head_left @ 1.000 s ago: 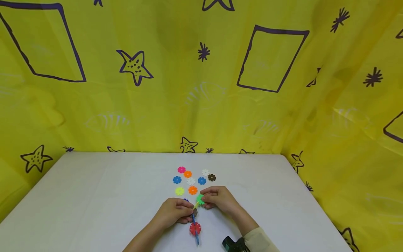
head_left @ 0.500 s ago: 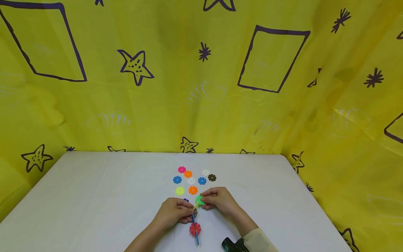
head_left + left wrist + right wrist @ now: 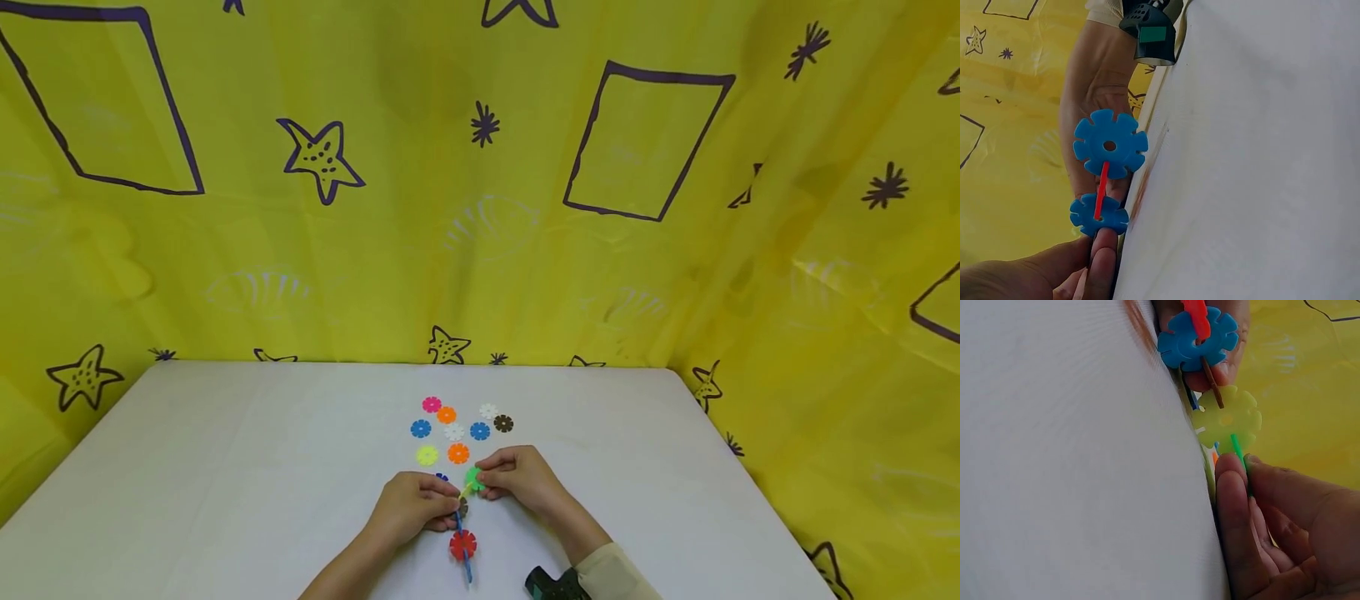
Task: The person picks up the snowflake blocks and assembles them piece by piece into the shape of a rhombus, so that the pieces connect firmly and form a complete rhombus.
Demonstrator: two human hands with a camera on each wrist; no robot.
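My left hand (image 3: pixel 411 507) pinches a chain of notched interlocking discs near its brown disc (image 3: pixel 463 507). Below the fingers hang a blue disc (image 3: pixel 1099 214), a red disc (image 3: pixel 462 546) and a further blue disc (image 3: pixel 1110 144), slotted together at right angles. At the chain's upper end is a yellow disc (image 3: pixel 1227 419), attached to the brown one. Between thumb and fingers, my right hand (image 3: pixel 521 478) pinches a green disc (image 3: pixel 475 479). In the right wrist view the green disc stands edge-on against the yellow disc's rim; how deep it sits is unclear.
Loose discs lie on the white table (image 3: pixel 262 467) beyond the hands, among them orange (image 3: pixel 458 453), yellow (image 3: pixel 427 455), brown (image 3: pixel 503 423) and pink (image 3: pixel 431 404). A dark device (image 3: pixel 553 583) is at the right wrist. A yellow patterned cloth (image 3: pixel 405 250) stands behind.
My right hand and the green disc have shifted very slightly down and toward the left hand. The left hand keeps its pinch on the chain, nearly still.
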